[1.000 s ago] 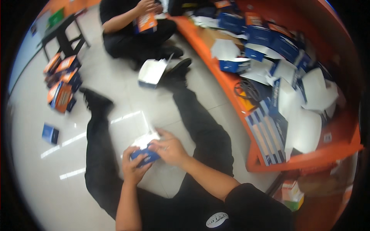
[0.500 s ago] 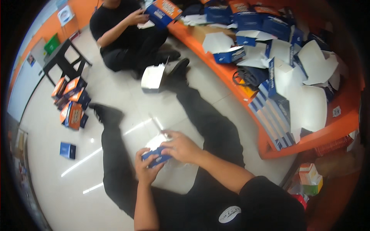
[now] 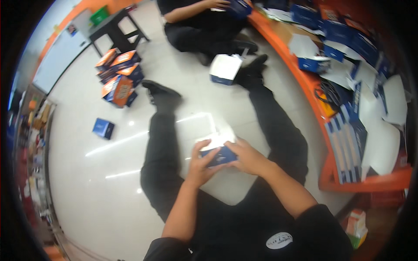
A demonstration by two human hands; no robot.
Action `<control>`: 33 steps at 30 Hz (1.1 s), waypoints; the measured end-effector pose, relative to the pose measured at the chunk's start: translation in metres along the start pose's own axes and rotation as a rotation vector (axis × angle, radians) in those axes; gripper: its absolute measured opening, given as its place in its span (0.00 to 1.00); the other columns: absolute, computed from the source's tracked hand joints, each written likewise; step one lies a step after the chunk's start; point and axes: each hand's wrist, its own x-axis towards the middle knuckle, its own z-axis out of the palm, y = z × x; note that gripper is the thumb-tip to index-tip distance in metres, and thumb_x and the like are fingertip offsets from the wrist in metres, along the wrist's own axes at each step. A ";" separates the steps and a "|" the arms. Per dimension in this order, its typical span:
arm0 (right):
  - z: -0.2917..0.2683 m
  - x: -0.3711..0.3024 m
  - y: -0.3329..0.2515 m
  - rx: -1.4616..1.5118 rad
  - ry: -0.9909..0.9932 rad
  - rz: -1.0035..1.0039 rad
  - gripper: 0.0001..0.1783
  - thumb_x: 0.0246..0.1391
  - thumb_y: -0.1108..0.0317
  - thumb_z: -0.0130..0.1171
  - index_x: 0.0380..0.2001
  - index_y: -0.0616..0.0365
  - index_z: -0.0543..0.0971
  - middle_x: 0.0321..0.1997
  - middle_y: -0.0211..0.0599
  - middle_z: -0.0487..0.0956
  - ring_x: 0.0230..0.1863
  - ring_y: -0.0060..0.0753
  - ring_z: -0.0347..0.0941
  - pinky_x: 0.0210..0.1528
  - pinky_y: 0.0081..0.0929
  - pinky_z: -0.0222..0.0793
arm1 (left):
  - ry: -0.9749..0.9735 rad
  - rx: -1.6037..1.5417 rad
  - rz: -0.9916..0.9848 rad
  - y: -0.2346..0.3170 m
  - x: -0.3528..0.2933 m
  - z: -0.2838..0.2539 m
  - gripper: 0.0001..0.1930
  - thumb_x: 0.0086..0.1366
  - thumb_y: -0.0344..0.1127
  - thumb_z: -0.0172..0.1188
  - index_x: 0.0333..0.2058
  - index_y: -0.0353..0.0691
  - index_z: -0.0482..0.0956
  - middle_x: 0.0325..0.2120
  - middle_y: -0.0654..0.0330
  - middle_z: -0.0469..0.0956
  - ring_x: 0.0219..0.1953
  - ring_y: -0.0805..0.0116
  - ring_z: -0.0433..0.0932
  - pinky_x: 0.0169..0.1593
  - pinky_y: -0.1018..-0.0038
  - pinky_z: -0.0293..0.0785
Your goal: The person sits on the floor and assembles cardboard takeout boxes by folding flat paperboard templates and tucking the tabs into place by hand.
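Note:
Between my outstretched legs I hold a small carton box [image 3: 222,157], dark blue outside with a bright white inside. Its white flap stands up on the far side, so the top looks open. My left hand [image 3: 203,167] grips the box's left side, thumb across the blue front. Against the right side and near corner presses my right hand [image 3: 249,159], fingers bent round the edge. Some fingertips are hidden behind the box, and what lies inside cannot be made out.
Blue and orange boxes [image 3: 119,89] are piled at the left, with a blue box [image 3: 103,128] nearer. Ahead, another person [image 3: 196,26] sits holding a blue box, a white-topped carton [image 3: 225,68] beside them. Unfolded cartons [image 3: 378,139] fill the orange shelf [image 3: 300,85] at right.
My right hand has moved from over the box's top flap to its right side. The blue front now faces me more squarely. My view has swung left and down, shifting the surroundings.

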 end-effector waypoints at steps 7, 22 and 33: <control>-0.041 -0.017 0.027 -0.108 -0.265 0.326 0.40 0.47 0.83 0.63 0.65 0.40 0.73 0.77 0.53 0.53 0.71 0.57 0.61 0.70 0.35 0.61 | -0.496 0.014 -0.194 0.009 0.014 0.002 0.43 0.48 0.40 0.77 0.64 0.46 0.69 0.53 0.52 0.79 0.50 0.49 0.79 0.54 0.61 0.75; -0.201 -0.155 -0.007 -0.812 1.307 0.251 0.22 0.56 0.67 0.62 0.53 0.65 0.76 0.48 0.50 0.80 0.57 0.50 0.73 0.60 0.42 0.66 | -0.656 0.347 -0.021 0.021 -0.020 0.100 0.14 0.62 0.29 0.58 0.45 0.52 0.82 0.34 0.63 0.83 0.42 0.59 0.79 0.50 0.61 0.65; -0.262 -0.126 -0.019 -1.059 1.038 0.788 0.19 0.60 0.61 0.59 0.48 0.64 0.79 0.35 0.52 0.83 0.41 0.46 0.80 0.53 0.46 0.61 | -0.785 0.391 -0.010 -0.001 -0.046 0.120 0.10 0.63 0.42 0.60 0.42 0.51 0.82 0.34 0.59 0.82 0.39 0.56 0.81 0.42 0.58 0.74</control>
